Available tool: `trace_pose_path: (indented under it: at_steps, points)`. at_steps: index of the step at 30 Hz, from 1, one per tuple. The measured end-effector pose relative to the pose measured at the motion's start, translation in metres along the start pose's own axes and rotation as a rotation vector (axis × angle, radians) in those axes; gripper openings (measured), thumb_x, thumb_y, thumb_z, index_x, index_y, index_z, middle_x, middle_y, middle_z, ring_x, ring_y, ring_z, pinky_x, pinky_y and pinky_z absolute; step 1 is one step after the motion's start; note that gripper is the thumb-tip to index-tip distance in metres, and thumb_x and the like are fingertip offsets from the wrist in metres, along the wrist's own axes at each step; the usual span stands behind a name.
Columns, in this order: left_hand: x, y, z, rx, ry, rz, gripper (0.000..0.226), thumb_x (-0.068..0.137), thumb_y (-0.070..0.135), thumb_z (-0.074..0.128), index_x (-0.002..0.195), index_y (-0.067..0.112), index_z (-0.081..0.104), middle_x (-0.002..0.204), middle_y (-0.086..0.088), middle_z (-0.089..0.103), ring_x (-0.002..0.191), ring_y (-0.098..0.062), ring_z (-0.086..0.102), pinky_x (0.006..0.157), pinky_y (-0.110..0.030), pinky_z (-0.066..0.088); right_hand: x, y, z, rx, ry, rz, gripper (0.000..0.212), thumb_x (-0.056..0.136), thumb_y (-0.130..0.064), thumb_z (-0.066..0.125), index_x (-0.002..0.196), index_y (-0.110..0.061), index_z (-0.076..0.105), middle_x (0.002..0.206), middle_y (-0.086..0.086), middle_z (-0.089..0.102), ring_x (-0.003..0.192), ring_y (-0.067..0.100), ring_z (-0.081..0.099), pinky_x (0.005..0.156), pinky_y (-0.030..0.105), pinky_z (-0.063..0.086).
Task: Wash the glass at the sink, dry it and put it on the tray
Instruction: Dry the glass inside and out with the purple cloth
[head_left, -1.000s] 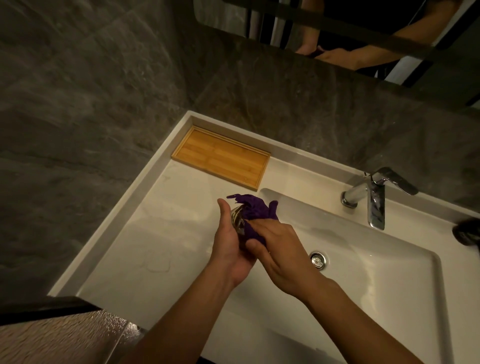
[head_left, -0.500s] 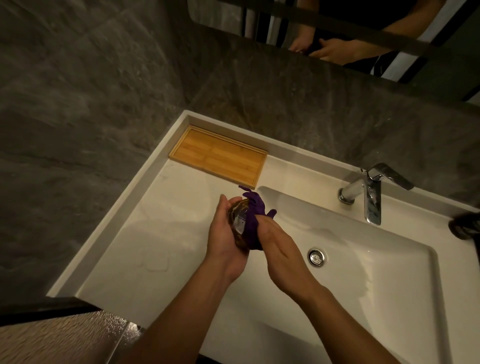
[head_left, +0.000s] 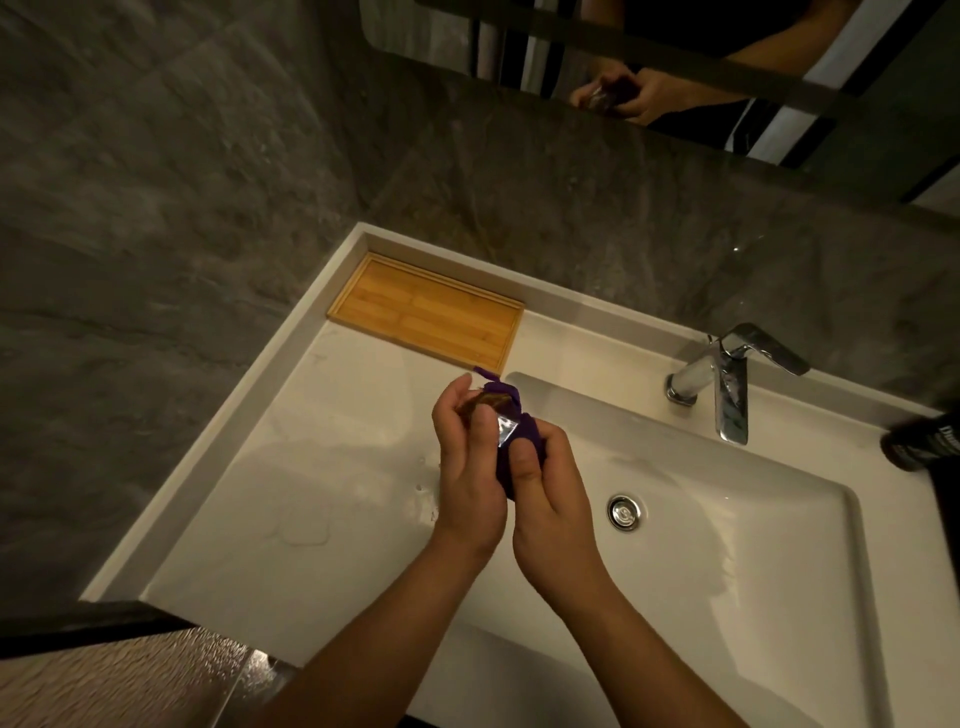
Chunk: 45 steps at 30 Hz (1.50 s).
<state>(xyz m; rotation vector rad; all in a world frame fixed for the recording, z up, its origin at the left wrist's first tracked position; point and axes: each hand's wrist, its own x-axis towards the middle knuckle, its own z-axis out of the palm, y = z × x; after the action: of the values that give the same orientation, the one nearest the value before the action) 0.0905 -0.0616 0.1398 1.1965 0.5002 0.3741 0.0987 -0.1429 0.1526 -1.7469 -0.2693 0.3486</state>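
- Left hand (head_left: 470, 467): fingers are curled closed around the glass (head_left: 491, 408), with the thumb laid along its side.
- Right hand (head_left: 550, 499): closed on a purple cloth (head_left: 519, 447), which is pressed against the glass; fingertips are partly hidden in the folds.
- The glass is held between both hands, above the counter (head_left: 311, 467) at the left edge of the sink (head_left: 727, 519); it is tilted, and only its upper part is seen.
- The glass appears clear, with an amber tint and a bright reflection; the rest is covered by cloth and fingers.
- The tray (head_left: 426, 312) is seen at the back left corner of the counter, apart from the hands.
- The tap (head_left: 727, 384) is seen to the right, with no water visible.
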Motion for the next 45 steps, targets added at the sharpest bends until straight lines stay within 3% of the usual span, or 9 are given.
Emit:
trace_pose_path:
  at_steps: [9,15,21,24,30,36,40,42,45]
  points:
    - [0.013,0.018,-0.009,-0.319,0.055,-0.657,0.061,0.095,0.068,0.049,0.114,0.016,0.075,0.113,-0.019,0.079,0.108,-0.037,0.074,0.100,-0.054,0.057,-0.011,0.012,-0.003,-0.156,-0.002,-0.080,0.029,0.103,-0.034,0.044,0.131,-0.042,0.046,0.125,-0.023,0.059,0.115,-0.006,0.058,0.094,0.012,0.050]
    - [0.002,0.007,0.003,-0.021,0.122,-0.221,0.029,0.105,0.047,0.043,0.126,0.032,0.056,0.120,-0.005,0.069,0.104,-0.020,0.069,0.065,-0.018,0.059,-0.009,0.005,-0.001,-0.030,0.038,-0.006,0.021,0.109,-0.036,0.038,0.118,-0.045,0.053,0.107,-0.023,0.070,0.106,-0.004,0.065,0.086,0.012,0.052]
    - [0.001,-0.002,0.001,0.200,-0.108,0.090,0.038,0.100,0.057,0.034,0.135,0.044,0.039,0.139,0.003,0.052,0.121,-0.016,0.059,0.082,-0.017,0.056,0.001,-0.001,-0.008,0.111,0.073,0.061,0.040,0.098,-0.054,0.038,0.120,-0.032,0.064,0.106,-0.019,0.072,0.103,0.000,0.068,0.082,0.015,0.056]
    - [0.003,0.013,0.002,-0.005,-0.085,-0.226,0.047,0.093,0.072,0.028,0.123,0.053,0.060,0.124,0.011,0.071,0.115,-0.016,0.066,0.079,-0.021,0.059,-0.001,0.005,-0.008,0.065,0.086,0.045,0.032,0.105,-0.051,0.039,0.123,-0.035,0.060,0.112,-0.014,0.073,0.106,0.000,0.067,0.083,0.015,0.056]
    - [0.014,0.020,-0.006,-0.226,0.009,-0.845,0.074,0.094,0.073,0.040,0.108,0.012,0.080,0.105,-0.016,0.082,0.108,-0.036,0.072,0.092,-0.049,0.056,-0.014,0.019,-0.012,-0.106,-0.019,-0.086,0.028,0.106,-0.027,0.040,0.126,-0.042,0.051,0.120,-0.031,0.064,0.110,-0.002,0.064,0.086,0.010,0.050]
    - [0.002,0.000,0.008,0.222,0.063,-0.147,0.030,0.103,0.047,0.036,0.114,0.034,0.060,0.118,-0.004,0.069,0.106,-0.021,0.068,0.082,-0.035,0.060,-0.010,0.013,-0.010,0.033,0.053,0.063,0.033,0.105,-0.044,0.038,0.123,-0.031,0.062,0.106,-0.017,0.073,0.100,-0.002,0.068,0.080,0.014,0.054]
    - [-0.002,-0.014,0.003,0.435,-0.094,0.235,0.054,0.099,0.049,0.030,0.138,0.016,0.048,0.132,-0.008,0.051,0.114,-0.020,0.058,0.093,-0.027,0.055,0.007,0.000,-0.023,0.173,0.028,0.153,0.045,0.095,-0.055,0.041,0.114,-0.027,0.070,0.099,-0.008,0.076,0.094,0.004,0.071,0.077,0.021,0.058]
    - [-0.001,-0.009,0.003,0.289,-0.137,0.068,0.055,0.100,0.055,0.033,0.143,0.023,0.047,0.135,-0.004,0.055,0.118,-0.020,0.060,0.090,-0.027,0.058,0.008,-0.001,-0.024,0.133,0.020,0.119,0.040,0.100,-0.055,0.041,0.116,-0.030,0.068,0.101,-0.009,0.075,0.098,0.008,0.071,0.078,0.025,0.061]
    - [0.011,0.013,0.002,-0.253,-0.060,-0.560,0.065,0.097,0.068,0.039,0.128,0.020,0.069,0.121,-0.011,0.077,0.115,-0.030,0.071,0.092,-0.038,0.058,0.003,0.006,-0.022,-0.106,-0.010,-0.056,0.034,0.107,-0.041,0.040,0.124,-0.020,0.061,0.111,-0.006,0.071,0.101,0.008,0.067,0.084,0.021,0.056]
